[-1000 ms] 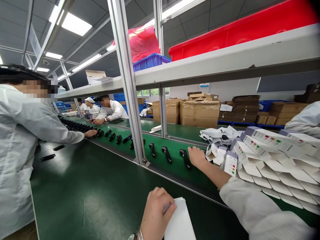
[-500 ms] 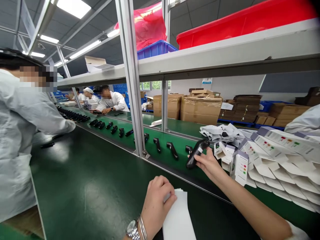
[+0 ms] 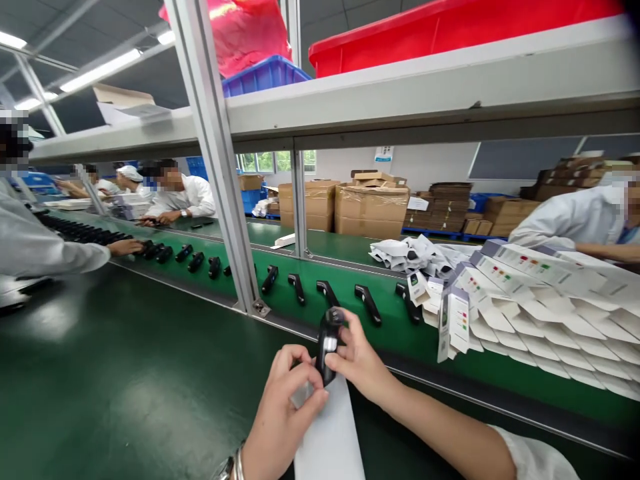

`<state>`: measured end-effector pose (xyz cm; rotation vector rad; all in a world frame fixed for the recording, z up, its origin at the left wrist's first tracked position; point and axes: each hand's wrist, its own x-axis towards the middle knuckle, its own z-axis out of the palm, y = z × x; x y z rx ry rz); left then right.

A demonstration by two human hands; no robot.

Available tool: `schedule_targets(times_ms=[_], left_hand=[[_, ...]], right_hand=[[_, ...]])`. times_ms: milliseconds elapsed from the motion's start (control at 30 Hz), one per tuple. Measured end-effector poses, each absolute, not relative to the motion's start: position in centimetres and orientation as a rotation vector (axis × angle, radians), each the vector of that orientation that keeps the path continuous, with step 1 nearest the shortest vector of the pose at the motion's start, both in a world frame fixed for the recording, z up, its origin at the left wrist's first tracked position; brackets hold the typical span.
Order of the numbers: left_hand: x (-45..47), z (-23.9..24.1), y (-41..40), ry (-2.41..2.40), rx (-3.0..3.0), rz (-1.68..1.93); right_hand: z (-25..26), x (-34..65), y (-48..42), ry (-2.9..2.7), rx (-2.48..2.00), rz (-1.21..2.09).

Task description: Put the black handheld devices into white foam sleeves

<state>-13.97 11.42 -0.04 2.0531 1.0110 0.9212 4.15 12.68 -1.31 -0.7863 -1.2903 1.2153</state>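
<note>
Head-height view, facing forward and down across the green counter (image 3: pixel 100 373), close above the left hand (image 3: pixel 280 413) and right hand (image 3: pixel 360 353), toward the shelving (image 3: pixel 400 113) beyond.

Left hand (image 3: pixel 281 403), right hand (image 3: pixel 359 355), now both gripping black handheld device (image 3: pixel 327 345)

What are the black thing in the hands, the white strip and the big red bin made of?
The black handheld device looks like moulded plastic: smooth, with a soft shine. The white strip looks like paper or thin foam; it is flat and dull, so I cannot tell which. The red bin looks like glossy plastic, shining under the lights.
</note>
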Motion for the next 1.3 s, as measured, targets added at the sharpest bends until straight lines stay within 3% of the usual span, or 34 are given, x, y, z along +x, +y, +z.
schedule_targets(times_ms=[133, 300, 367, 467, 600, 700, 1033, 1300], left_hand=[[-14.1, -0.1, 11.7, 1.04, 2.004, 1.075], [-14.7, -0.7, 13.3, 1.241, 1.823, 1.236], [-15.0, -0.9, 14.1, 1.287, 1.828, 1.206], [-15.5, -0.9, 14.5, 1.348, 1.959, 1.002], [-15.6, -0.7, 13.9, 1.492, 2.109, 0.653], [-15.3, -0.8, 13.4, 1.524, 2.144, 0.514], [-15.5, -1.1, 13.3, 1.534, 2.192, 0.513], [-15.6, -0.4, 12.9, 1.497, 2.226, 0.389]], right_hand=[[-1.2, 3.5, 11.5, -1.56, -0.897, 1.104], [-0.7, 2.0, 10.3, -1.38, -0.849, 1.708], [0.2, 2.8, 10.9, -1.187, -0.86, 1.69], [2.1, 7.3, 13.1, -1.082, -1.028, 1.236], [3.6, 16.3, 17.0, -1.439, -1.679, 0.172], [2.8, 20.0, 18.7, -1.491, -1.841, -0.022], [-4.2, 13.1, 23.1, -1.606, -1.9, 0.288], [-4.3, 12.2, 20.8, -1.316, -1.571, 0.646]])
